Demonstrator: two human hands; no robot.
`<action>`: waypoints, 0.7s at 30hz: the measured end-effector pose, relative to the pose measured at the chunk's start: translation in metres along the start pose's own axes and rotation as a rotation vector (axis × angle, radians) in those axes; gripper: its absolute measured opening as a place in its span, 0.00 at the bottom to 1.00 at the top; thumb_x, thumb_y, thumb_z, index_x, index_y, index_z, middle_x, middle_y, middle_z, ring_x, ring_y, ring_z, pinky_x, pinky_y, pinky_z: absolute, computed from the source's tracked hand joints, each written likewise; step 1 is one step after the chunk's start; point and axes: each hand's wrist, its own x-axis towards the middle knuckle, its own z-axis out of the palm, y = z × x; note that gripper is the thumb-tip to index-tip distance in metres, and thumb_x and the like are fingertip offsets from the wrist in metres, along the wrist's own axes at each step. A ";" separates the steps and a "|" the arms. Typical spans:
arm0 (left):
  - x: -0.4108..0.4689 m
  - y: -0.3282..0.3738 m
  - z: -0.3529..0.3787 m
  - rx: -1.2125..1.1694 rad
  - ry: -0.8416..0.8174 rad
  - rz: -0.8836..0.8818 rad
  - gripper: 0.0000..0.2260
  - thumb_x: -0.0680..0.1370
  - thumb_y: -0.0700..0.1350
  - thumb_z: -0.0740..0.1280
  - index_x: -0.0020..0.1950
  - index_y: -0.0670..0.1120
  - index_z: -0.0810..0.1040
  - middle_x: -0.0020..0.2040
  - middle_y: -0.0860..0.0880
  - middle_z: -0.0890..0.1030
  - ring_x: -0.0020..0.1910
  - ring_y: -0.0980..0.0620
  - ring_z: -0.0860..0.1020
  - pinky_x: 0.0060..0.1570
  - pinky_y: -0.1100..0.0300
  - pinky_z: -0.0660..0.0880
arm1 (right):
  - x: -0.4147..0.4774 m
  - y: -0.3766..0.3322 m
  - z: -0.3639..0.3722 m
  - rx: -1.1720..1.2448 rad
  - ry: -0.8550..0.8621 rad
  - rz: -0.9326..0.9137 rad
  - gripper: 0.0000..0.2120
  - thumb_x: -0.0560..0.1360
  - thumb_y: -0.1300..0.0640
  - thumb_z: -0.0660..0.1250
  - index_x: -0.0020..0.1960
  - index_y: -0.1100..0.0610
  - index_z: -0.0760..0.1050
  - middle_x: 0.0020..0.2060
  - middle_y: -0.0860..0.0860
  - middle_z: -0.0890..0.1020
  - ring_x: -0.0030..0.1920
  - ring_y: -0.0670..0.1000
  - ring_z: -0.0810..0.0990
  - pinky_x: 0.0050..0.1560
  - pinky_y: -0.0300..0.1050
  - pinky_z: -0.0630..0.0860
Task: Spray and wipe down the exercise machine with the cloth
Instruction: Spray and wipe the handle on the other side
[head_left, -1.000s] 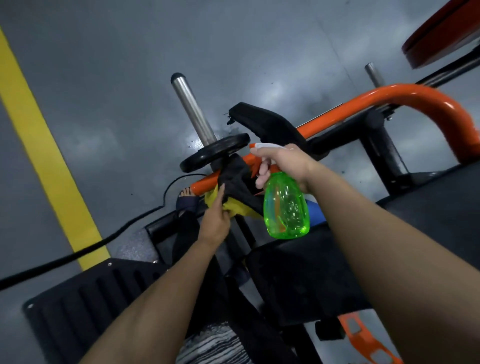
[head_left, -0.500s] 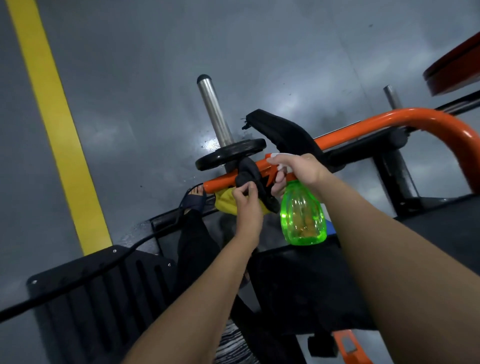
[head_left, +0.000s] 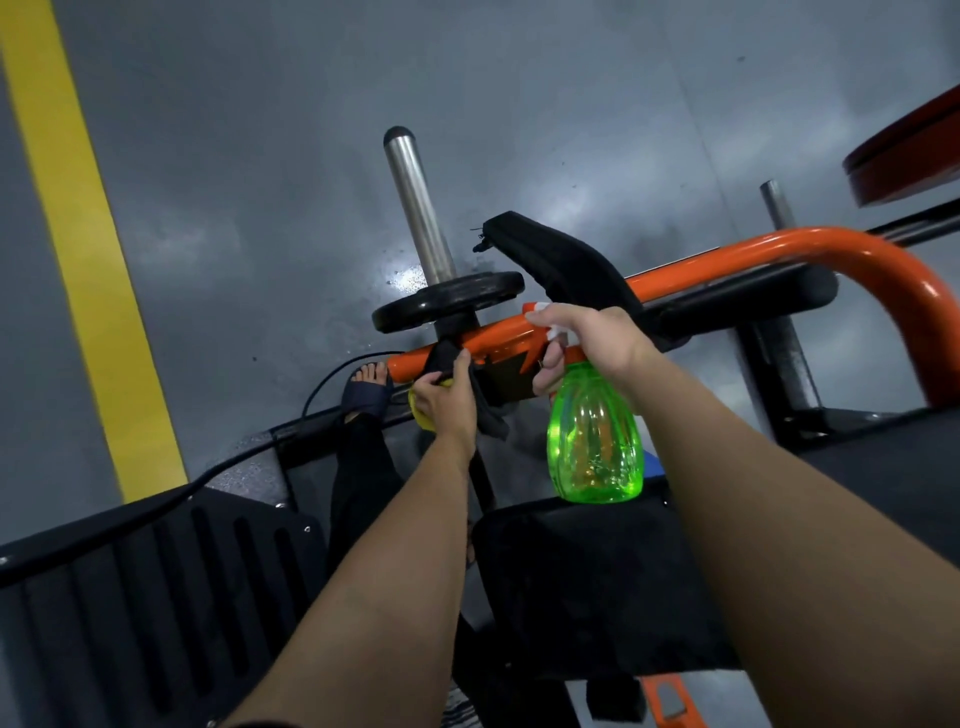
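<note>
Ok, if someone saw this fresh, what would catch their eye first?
The bright green spray bottle, gripped by the right hand at centre right, stands out most. Behind it the orange bar sweeps to the right edge; the left hand grips a dark cloth at its left end. A yellow floor stripe runs down the left.

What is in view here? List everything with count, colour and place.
bar: one, orange, across the middle, curving down at right
steel post: one, silver, centre
weight plate: one, black, on the steel post
spray bottle: one, clear green, right of centre
cloth: one, dark and yellow, against the bar
seat pad: one, black, lower centre
footplate: one, black, lower left
cable: one, black, left floor
floor stripe: one, yellow, left
foot: one, dark sandal, beside the bar's end
left hand: one, grips the cloth
right hand: one, grips the bottle's sprayer
</note>
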 end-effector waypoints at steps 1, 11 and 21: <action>0.002 0.001 -0.002 0.012 0.001 -0.009 0.24 0.75 0.59 0.73 0.60 0.49 0.67 0.66 0.47 0.67 0.63 0.48 0.70 0.67 0.50 0.71 | 0.000 0.000 0.000 0.009 -0.002 0.000 0.22 0.66 0.52 0.79 0.47 0.70 0.78 0.34 0.63 0.77 0.32 0.61 0.77 0.46 0.53 0.76; -0.012 0.013 0.004 -0.001 0.123 0.048 0.16 0.80 0.50 0.66 0.61 0.41 0.68 0.56 0.46 0.72 0.54 0.46 0.74 0.57 0.56 0.73 | -0.005 -0.006 0.003 0.059 -0.010 0.029 0.27 0.68 0.56 0.79 0.55 0.76 0.77 0.33 0.60 0.73 0.32 0.58 0.74 0.43 0.54 0.74; -0.108 0.022 -0.004 0.073 -0.168 0.480 0.14 0.82 0.60 0.61 0.55 0.53 0.62 0.46 0.48 0.78 0.42 0.46 0.78 0.39 0.50 0.71 | -0.015 -0.012 0.003 -0.207 0.043 0.005 0.21 0.68 0.44 0.76 0.37 0.63 0.81 0.32 0.64 0.81 0.36 0.61 0.84 0.64 0.63 0.77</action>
